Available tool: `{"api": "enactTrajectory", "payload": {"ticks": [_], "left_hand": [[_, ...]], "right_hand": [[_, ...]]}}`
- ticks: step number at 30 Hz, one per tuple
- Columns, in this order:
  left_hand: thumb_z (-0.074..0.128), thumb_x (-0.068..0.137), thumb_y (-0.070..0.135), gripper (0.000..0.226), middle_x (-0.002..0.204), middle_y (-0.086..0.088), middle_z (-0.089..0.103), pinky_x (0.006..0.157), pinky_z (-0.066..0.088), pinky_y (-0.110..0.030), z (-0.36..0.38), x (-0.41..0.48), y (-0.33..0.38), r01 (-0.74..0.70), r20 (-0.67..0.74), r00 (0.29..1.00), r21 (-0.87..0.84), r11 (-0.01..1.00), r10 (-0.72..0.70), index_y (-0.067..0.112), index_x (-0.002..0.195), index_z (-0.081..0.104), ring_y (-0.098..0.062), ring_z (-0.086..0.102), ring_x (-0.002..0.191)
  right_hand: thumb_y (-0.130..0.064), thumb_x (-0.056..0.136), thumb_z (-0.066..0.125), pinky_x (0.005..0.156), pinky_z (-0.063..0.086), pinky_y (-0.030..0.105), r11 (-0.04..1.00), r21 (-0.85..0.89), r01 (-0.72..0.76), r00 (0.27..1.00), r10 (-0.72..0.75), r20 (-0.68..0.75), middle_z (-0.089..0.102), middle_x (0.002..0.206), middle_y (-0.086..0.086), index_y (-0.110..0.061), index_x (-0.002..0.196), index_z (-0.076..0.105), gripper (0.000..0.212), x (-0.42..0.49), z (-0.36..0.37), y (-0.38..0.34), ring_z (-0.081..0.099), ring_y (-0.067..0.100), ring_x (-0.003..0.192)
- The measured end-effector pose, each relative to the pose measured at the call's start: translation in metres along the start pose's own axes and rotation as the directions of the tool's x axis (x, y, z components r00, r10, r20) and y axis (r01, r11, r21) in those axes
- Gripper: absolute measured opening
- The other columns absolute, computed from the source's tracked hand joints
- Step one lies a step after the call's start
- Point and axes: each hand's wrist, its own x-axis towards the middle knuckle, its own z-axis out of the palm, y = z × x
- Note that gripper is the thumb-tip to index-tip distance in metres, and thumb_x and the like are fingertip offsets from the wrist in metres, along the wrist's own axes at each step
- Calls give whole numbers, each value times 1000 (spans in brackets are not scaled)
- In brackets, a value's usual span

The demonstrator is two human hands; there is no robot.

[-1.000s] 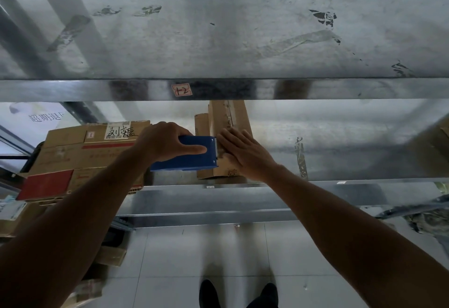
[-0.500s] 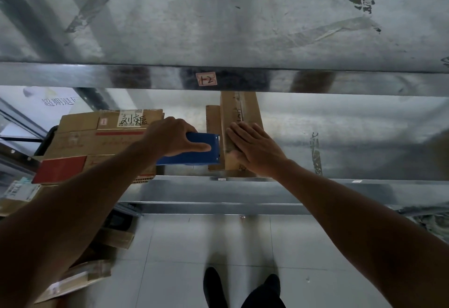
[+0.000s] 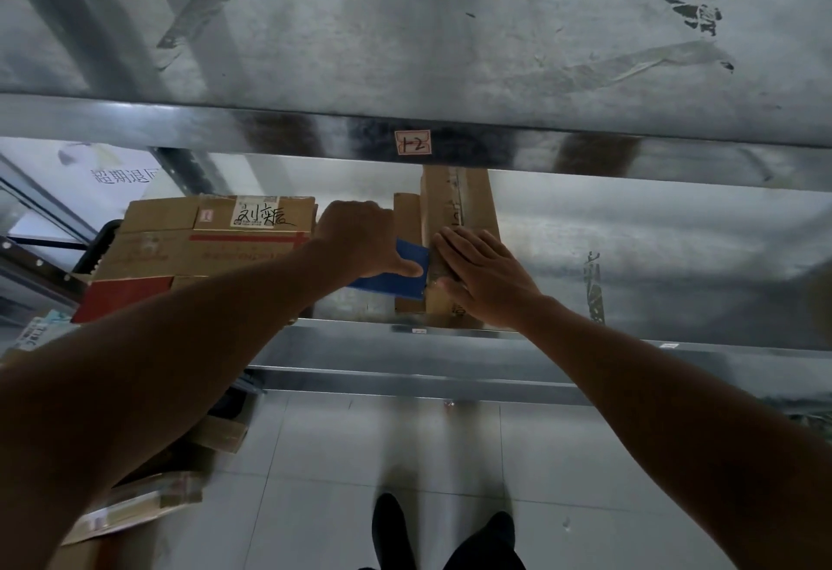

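The left hand [image 3: 360, 238] has its fingers curled round a flat blue rectangular packet [image 3: 414, 255], thumb across its face. It holds the packet against a tall brown cardboard box [image 3: 454, 196] standing on the grey metal shelf [image 3: 585, 340]. The right hand [image 3: 484, 279] presses straight, spread fingers on that box.

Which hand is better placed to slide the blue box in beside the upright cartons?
Left. The left hand grips the blue box, thumb across its face, right beside the upright cartons. The right hand lies flat against those cartons, seemingly steadying them, and holds nothing.
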Motion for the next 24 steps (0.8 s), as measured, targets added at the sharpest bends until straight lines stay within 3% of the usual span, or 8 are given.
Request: {"api": "enactTrajectory", "payload": {"ticks": [7,10,12,14,17,21,24], "left_hand": [[55,74,84,73,75,1,58,73,51,-33,-12,-5,9,-29,10,1000,98,995,28,15,94,69,-19,59,71],[58,79,78,65,71,1,49,71,43,-30,0,-18,-8,2,74,997,183,983,-16,14,95,65,-18,52,70],[52,76,85,72,63,2,45,66,38,-30,10,-21,-22,104,21,994,125,987,-108,13,82,60,-18,50,65],[46,77,87,74,66,0,56,64,38,-30,19,-22,-28,151,-51,987,40,988,-149,15,81,65,-19,52,64],[47,83,80,68,79,-4,70,65,43,-30,35,-23,-24,151,-151,976,-66,986,-159,17,97,68,-21,62,68],[50,92,67,57,91,-6,73,69,50,-29,64,-32,-13,132,-184,968,-206,970,-171,17,118,60,-23,70,78],[50,95,61,51,88,-4,74,71,57,-30,84,-31,-9,137,-191,962,-275,952,-193,18,122,56,-20,70,75]], "right_hand": [[-56,105,19,126,19,45,1000,11,-18,1000,18,-12,27,167,6,-16,161,23,69,-1,-2,-3,23,25,154],[-56,105,17,127,14,45,999,37,-34,999,34,-9,20,169,5,-16,162,19,70,-4,-1,-2,15,23,156],[-57,105,19,128,12,44,998,54,-40,999,41,-22,19,169,4,-18,162,18,70,-3,-2,-1,14,22,157],[-56,105,26,127,10,41,995,88,-52,998,54,-24,21,168,3,-19,161,21,67,0,-6,-5,16,22,156],[-52,104,33,125,13,42,985,124,-117,993,120,-17,27,165,4,-18,158,29,64,3,-11,-14,22,25,152],[-62,99,17,121,23,54,973,125,-196,976,206,-74,40,157,5,-18,147,41,70,3,-7,-30,36,29,145],[-65,97,18,122,18,60,956,156,-247,959,265,-105,40,157,1,-23,145,42,68,5,-5,-32,36,27,146]]}}
